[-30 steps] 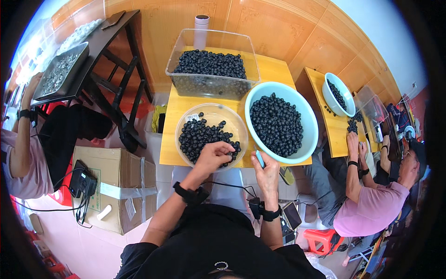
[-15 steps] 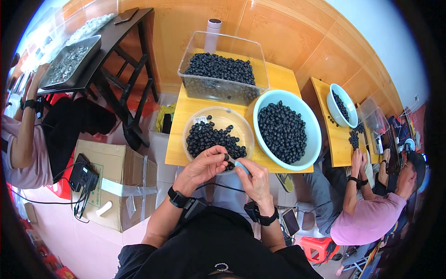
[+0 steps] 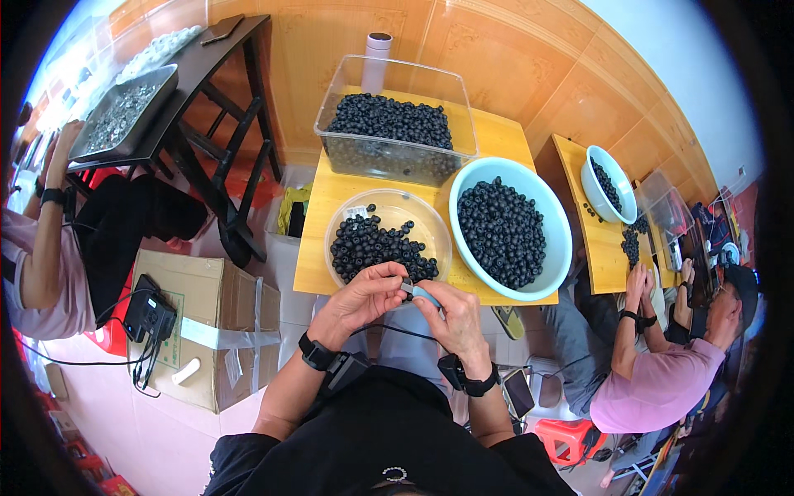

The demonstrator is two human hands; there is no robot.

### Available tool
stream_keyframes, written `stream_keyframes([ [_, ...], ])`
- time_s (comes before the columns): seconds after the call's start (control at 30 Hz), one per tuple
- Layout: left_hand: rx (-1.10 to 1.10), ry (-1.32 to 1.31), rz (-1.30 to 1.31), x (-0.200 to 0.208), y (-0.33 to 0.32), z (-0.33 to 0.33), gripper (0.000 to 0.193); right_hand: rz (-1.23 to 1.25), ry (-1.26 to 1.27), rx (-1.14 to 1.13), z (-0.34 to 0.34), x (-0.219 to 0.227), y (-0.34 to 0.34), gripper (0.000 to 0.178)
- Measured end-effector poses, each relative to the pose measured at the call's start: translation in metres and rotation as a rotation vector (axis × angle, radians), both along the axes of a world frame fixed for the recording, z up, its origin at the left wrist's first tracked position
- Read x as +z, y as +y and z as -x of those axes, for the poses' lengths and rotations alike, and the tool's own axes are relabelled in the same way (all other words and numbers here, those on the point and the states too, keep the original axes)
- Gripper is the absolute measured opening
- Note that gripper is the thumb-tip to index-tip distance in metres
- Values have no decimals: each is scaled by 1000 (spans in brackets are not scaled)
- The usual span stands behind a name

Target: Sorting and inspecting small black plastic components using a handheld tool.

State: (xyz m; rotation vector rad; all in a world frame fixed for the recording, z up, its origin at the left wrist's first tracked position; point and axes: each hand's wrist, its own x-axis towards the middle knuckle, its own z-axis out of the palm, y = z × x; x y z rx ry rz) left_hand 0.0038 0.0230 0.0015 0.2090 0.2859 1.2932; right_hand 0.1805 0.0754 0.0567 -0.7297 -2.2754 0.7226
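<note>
My left hand (image 3: pixel 364 302) is closed in a pinch on a small black round piece (image 3: pixel 405 281), mostly covered by the fingertips. My right hand (image 3: pixel 456 321) grips a small tool with a light blue handle (image 3: pixel 423 293); its tip meets the black piece, and its exact kind is hard to make out. Both hands are over the near edge of a round clear tub (image 3: pixel 333 217), which holds a loose heap of black pieces (image 3: pixel 376 248). Just right of it, a light blue basin (image 3: pixel 561 263) is well filled with similar pieces.
Behind the tub, a clear rectangular bin (image 3: pixel 389 168) of black pieces and a pink bottle (image 3: pixel 377 54) stand on the yellow table (image 3: pixel 314 269). A cardboard box (image 3: pixel 240 306) sits at left. To the right, a person in pink (image 3: pixel 662 384) works at another table.
The tool in my right hand has shifted slightly left against the black piece, and my fingers have drawn closer together. The tubs and basin are the same.
</note>
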Motion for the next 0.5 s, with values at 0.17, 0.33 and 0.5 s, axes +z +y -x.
stream_keyframes([
  [0.17, 7, 30, -10, -2, -1, 2, 12, -11, 9, 3, 1, -5, 2, 20],
  [0.33, 37, 157, -31, 8, -5, 6, 12, 36, -37, -102, 0, -22, 19, 19],
  [0.5, 54, 175, -41, 13, -12, 12, 14, 78, -19, -224, -14, -29, 23, 19],
])
